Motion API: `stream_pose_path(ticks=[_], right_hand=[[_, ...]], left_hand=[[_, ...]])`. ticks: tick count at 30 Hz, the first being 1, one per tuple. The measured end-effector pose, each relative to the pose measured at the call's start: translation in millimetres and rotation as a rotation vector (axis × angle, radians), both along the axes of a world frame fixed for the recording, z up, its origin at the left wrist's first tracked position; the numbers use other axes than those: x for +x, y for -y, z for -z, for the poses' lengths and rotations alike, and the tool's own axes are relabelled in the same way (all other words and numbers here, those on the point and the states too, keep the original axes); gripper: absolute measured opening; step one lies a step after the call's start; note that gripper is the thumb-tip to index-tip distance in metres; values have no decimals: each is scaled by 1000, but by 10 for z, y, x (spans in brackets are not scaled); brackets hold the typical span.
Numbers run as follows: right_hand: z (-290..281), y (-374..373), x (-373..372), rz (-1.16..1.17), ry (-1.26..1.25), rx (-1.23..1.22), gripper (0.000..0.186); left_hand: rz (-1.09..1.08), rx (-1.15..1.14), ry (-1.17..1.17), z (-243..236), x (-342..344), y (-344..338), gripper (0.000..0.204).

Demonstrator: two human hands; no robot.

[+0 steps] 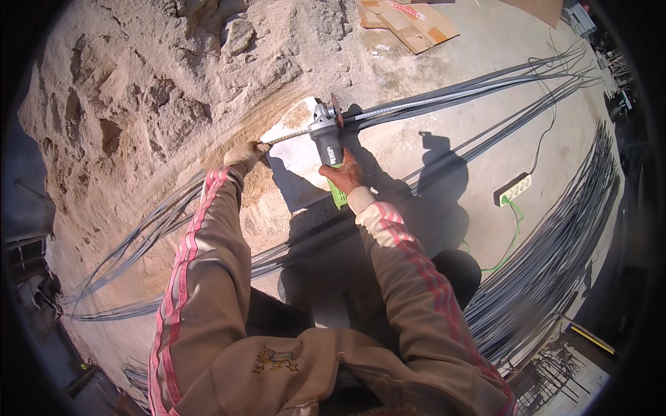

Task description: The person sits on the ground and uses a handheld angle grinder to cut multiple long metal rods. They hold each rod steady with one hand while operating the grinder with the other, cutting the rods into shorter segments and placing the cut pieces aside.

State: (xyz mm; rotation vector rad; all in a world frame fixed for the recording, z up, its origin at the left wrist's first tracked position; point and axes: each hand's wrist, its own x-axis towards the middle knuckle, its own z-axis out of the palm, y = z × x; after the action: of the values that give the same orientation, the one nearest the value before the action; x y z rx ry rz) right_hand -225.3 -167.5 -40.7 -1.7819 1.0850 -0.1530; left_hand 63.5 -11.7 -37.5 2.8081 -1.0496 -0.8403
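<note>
Floor (479, 116) beneath rods (444, 95) and sand (173, 145)

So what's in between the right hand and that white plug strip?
The head view shows thin dark rods and a shadow between the right hand and the power strip.

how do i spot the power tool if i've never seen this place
Find the big sandy mound at upper left. By its lower right side, the right hand grips an angle grinder. Its bright green rear end sets it apart from the dull grey rods nearby.
</note>
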Motion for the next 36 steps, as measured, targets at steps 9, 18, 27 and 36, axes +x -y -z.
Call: stream_pose_path(ticks=[9,18,27,36], right_hand=[[33,0,-3,1,-6,-23,117],[-153,-4,24,-33,-3,39,113],[-31,-33,53,-16,-36,-12,114],[31,16,67,-29,-2,-54,110]], left_hand=[[22,31,-37,-42,-4,39,63],[-5,23,-32,70,85,-32,65],[24,-80,-111,160,132,-87,51],[36,-78,-165,199,169,-60,52]])
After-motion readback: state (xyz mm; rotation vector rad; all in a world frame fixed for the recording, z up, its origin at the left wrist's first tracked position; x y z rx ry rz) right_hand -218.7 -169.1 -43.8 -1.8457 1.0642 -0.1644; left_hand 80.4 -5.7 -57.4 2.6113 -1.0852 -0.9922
